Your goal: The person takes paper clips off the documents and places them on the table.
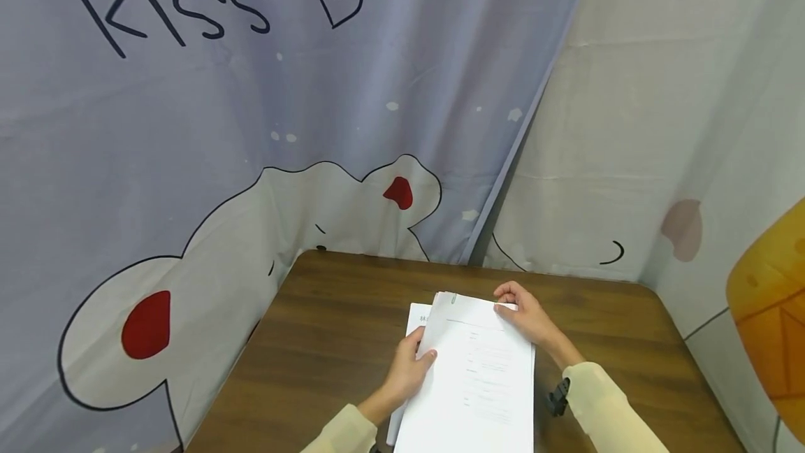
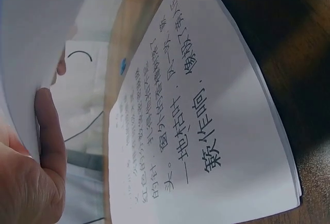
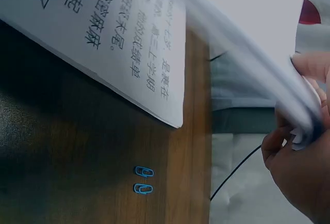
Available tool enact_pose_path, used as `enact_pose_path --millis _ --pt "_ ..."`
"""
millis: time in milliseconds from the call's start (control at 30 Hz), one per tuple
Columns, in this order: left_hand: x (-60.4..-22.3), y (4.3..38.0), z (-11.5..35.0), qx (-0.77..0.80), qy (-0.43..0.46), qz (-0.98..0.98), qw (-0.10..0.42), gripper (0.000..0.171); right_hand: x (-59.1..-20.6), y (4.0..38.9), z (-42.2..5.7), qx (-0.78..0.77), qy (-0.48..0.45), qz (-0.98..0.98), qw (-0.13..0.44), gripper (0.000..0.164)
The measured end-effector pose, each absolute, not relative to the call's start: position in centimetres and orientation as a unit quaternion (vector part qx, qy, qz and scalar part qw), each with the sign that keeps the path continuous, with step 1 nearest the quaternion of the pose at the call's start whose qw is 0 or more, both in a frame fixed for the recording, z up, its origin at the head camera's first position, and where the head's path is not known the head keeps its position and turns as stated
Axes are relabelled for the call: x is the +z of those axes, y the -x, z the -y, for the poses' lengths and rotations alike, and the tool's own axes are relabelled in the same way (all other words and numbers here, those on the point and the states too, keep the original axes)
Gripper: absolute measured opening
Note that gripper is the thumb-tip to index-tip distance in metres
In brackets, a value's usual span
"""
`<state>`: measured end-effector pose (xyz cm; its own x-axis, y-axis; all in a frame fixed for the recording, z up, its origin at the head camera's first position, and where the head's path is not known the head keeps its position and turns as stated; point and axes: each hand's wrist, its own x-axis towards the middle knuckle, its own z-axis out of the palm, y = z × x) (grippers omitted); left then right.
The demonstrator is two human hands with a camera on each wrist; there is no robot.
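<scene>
A sheaf of white printed paper (image 1: 478, 383) is held up in both hands over the table. My left hand (image 1: 405, 369) grips its left edge, thumb on the front and fingers behind. At its top right corner my right hand (image 1: 525, 317) pinches the sheets, which look bent and blurred in the right wrist view. A green paper clip (image 1: 453, 299) sits on the sheaf's top edge, towards the left. Beneath lies a second stack of paper (image 2: 242, 146) with large Chinese text, mostly hidden by the sheaf in the head view.
Two blue paper clips (image 3: 144, 172) lie side by side on the brown wooden table (image 1: 339, 327), beyond the lower stack. A printed curtain (image 1: 352, 103) hangs behind the table's far edge and along its sides. A dark watch-like device (image 1: 557, 397) is on the right wrist.
</scene>
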<state>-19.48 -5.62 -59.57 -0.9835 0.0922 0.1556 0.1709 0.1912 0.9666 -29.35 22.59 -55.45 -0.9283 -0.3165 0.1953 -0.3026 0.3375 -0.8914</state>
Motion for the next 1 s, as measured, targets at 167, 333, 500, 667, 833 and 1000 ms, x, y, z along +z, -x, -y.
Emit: enact_pose_path --millis 167,333,500,667,833,1000 --pt "-59.64 19.53 5.57 -0.628 0.082 0.773 0.033 0.038 -55.30 29.54 -23.04 -0.549 0.191 -0.812 0.052 0.025" --pt "-59.55 19.30 5.41 -0.630 0.085 0.771 0.042 0.038 -55.42 29.68 -23.21 -0.544 0.189 -0.816 0.044 0.022" --pt "-59.50 19.13 5.30 -0.638 0.088 0.763 0.045 0.039 -55.43 29.73 -23.03 -0.549 0.185 -0.815 0.029 0.018" --pt "-59.56 19.00 5.27 -0.646 0.086 0.757 0.038 0.041 -55.43 29.74 -22.86 -0.545 0.174 -0.820 0.019 0.018" --pt "-59.70 18.95 5.33 -0.640 0.089 0.762 0.034 0.041 -55.64 29.81 -23.07 -0.547 0.157 -0.822 -0.011 0.017" --pt "-59.90 18.91 5.45 -0.642 0.096 0.760 0.036 0.042 -55.73 29.88 -23.40 -0.558 0.149 -0.815 -0.052 0.017"
